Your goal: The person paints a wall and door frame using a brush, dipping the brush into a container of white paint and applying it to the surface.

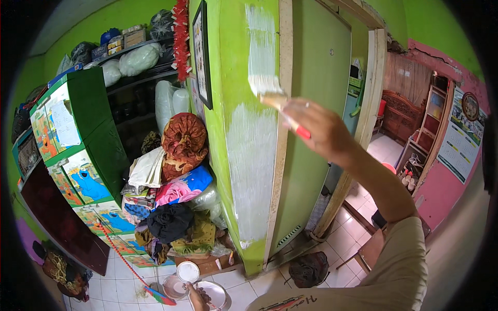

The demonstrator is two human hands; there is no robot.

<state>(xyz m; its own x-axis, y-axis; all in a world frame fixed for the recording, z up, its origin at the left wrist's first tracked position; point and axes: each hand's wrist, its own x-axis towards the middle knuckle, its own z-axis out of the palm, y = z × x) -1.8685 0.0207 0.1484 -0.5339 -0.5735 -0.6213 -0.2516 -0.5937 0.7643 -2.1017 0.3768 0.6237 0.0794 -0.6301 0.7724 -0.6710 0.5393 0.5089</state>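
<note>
In the right hand [324, 128], the paintbrush [274, 99] is pinched, its bristles against the white-streaked green wall [252, 160] at left. Far below, the left hand [198, 298] is beside a round white container [188, 271]; its grip I cannot tell.

Paintbrush [274, 98] in right grip [327, 129]

Green drawer cabinet [96, 103], heap of clothes [170, 222], red tinsel garland [181, 44], framed picture [202, 54], calendar [460, 137] on pink wall [434, 205]
</note>
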